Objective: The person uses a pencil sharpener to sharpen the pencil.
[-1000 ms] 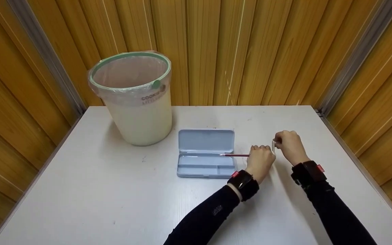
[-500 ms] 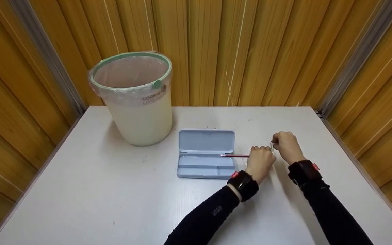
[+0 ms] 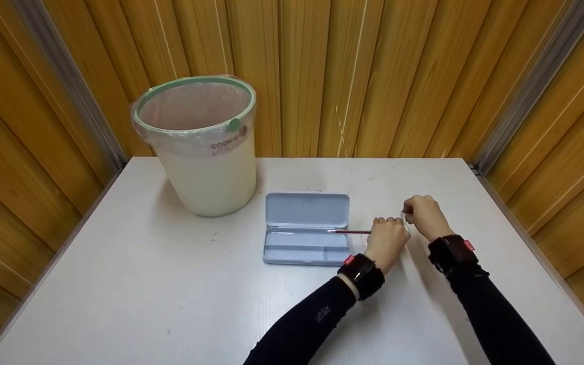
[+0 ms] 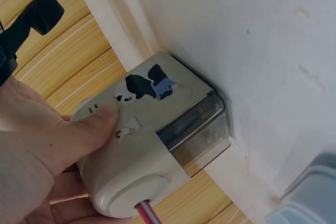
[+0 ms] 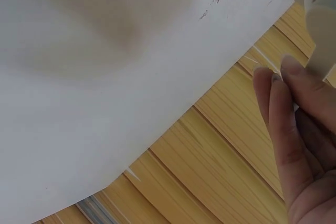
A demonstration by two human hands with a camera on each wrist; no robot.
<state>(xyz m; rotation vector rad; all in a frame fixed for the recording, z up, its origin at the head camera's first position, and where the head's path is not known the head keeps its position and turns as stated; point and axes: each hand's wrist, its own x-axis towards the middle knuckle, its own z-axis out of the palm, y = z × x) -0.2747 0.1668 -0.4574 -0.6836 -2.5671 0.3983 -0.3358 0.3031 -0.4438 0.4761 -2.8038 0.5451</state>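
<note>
A cream pencil sharpener with cartoon stickers and a clear shavings drawer fills the middle of the left wrist view. My left hand grips its body, the thumb pressed on the top and other fingers underneath. Out of its round front comes a red-striped pencil, whose free end reaches over a blue pencil case. At the sharpener's other end, my right hand pinches the pale crank handle between thumb and fingers. In the head view the left hand hides the sharpener.
The pencil case lies open, lid back, with divided compartments, left of the hands on the white table. A tall cream bin with a green rim and plastic liner stands at the back left. Wood-patterned panels enclose the table.
My right hand has shifted a little left, and the crank it holds has changed angle. The left hand, pencil and pencil case have stayed in place.
</note>
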